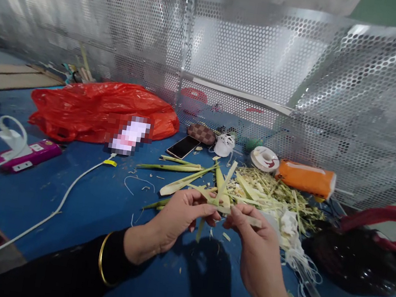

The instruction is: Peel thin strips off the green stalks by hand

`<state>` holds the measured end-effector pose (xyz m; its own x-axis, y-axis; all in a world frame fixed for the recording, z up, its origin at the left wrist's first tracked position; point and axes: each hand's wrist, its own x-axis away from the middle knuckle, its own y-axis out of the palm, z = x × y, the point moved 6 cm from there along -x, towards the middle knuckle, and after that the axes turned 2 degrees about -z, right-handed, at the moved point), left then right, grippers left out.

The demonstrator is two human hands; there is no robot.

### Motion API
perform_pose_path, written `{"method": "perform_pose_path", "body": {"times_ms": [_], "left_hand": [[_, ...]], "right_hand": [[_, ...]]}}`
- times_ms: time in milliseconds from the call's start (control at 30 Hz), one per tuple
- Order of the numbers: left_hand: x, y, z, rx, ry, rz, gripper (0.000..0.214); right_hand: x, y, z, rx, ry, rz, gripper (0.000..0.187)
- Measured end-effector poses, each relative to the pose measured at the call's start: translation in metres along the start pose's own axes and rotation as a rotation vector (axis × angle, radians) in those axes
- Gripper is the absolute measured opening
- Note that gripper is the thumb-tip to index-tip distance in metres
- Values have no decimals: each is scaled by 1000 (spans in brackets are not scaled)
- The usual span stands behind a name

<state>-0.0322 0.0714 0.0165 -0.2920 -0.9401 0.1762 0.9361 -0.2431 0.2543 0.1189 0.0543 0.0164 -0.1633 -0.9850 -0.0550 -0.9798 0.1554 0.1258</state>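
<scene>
Both my hands are raised over the blue table (100,203), pinching pale green palm-leaf strips (222,192) that cross between them. My left hand (178,217), with a gold bangle (103,258) at the wrist, grips the strips from the left with its fingers closed. My right hand (256,246) pinches the right end of a flat strip. Loose leaf strips (176,167) lie on the table just beyond the hands.
A heap of leaf trimmings (280,195) lies right of the hands. Behind are a red plastic bag (103,109), a phone (183,146), a tape roll (264,158), an orange pack (305,178). A black bag (360,257) sits right; a white cable (64,198) and purple power bank (29,155) left. Perforated metal panels (233,64) fence the table.
</scene>
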Motion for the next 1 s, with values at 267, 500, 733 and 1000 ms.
{"method": "perform_pose_path", "body": {"times_ms": [267, 500, 733, 1000], "left_hand": [[-1, -4, -2, -49, 26, 155, 13], [-6, -13, -2, -19, 55, 212, 12], [-6, -9, -1, 17, 24, 110, 20], [0, 5, -12, -42, -158, -101, 27]], "right_hand": [[4, 2, 5, 222, 14, -66, 27], [6, 1, 2, 292, -24, -59, 27], [-6, -1, 4, 213, 15, -102, 30], [-6, 1, 4, 92, 141, -103, 29]]}}
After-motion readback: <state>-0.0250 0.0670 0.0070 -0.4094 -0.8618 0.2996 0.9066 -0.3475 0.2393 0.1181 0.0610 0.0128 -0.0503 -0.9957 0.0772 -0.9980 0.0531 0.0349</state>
